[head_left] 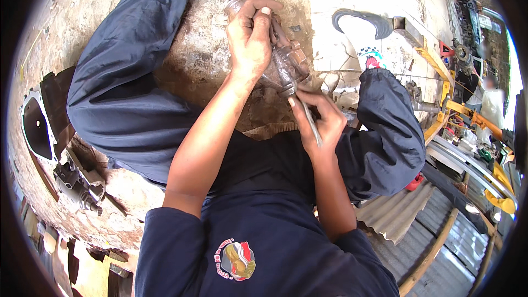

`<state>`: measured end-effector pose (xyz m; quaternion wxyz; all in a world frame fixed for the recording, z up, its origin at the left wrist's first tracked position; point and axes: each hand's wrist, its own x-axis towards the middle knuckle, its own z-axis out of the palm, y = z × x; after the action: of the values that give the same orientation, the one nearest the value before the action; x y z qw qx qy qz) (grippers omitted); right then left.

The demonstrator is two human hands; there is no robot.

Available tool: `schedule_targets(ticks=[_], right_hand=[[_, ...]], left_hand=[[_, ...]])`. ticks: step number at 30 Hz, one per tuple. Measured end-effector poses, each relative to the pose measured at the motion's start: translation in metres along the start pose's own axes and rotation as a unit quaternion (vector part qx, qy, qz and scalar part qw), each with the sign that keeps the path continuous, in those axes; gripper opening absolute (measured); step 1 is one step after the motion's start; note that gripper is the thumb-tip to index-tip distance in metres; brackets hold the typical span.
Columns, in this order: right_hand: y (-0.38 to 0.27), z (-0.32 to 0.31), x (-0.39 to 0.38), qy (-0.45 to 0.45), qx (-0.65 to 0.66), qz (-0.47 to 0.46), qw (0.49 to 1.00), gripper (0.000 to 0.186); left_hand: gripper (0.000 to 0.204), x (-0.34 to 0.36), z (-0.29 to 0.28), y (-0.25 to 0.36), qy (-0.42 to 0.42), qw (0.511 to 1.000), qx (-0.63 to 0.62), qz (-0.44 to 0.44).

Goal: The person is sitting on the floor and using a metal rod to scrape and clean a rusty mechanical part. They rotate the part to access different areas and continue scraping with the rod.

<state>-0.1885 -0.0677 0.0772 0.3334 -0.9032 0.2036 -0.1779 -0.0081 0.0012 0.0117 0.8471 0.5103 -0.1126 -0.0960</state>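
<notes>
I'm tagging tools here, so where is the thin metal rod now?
In the head view, just right of centre: the right hand holds the rod, its upper end at the rusty part in the left hand.

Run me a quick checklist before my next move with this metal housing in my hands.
1. Left grip on the metal housing: ok, it holds the upper part.
2. Right grip on the slim metal rod: ok, fingers closed around it.
3. Rod tip seated against the housing: cannot tell; it meets the lower end in view, but contact is unclear.
4. Hand protection: not ok, both bare.
5. Curved black strip clear of both hands: ok.
</notes>
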Motion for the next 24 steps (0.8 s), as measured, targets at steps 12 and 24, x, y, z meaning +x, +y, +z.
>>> schedule_targets(ticks=[12,24], right_hand=[[-0.004,0.027,0.014,-0.03,-0.023,0.05,0.998,0.014],[0.008,0.031,0.045,-0.029,0.065,0.08,0.994,0.009]], left_hand=[[0.024,0.002,0.01,-0.004,0.043,0.999,-0.021,-0.021],[0.024,0.003,-0.003,0.001,-0.002,0.998,-0.051,-0.048]])
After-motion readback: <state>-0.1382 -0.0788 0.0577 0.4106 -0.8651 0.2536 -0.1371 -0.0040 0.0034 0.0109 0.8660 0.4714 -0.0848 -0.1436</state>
